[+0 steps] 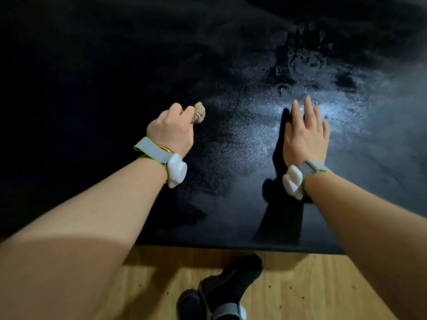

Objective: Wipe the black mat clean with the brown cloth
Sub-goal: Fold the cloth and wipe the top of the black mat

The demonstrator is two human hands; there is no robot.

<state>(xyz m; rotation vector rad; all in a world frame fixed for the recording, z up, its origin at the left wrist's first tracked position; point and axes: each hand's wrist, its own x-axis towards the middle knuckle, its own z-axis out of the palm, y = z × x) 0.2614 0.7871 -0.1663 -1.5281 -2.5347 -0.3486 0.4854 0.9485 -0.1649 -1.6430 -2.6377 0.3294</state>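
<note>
— Since the mat (231,158) is wet only on its right side, why is the cloth (199,112) over at the left?
— It's bunched in the left hand (171,132), fingers curled round it so just a tuft shows past the thumb; it looks lifted off the mat, likely between strokes.
— And the right hand (305,135)?
— Flat, fingers straight and slightly spread, beside the droplets. I'd judge it pins the mat against sliding on the wooden floor (300,285).
— Much left?
— Probably: beads of water show beyond the fingertips.
</note>
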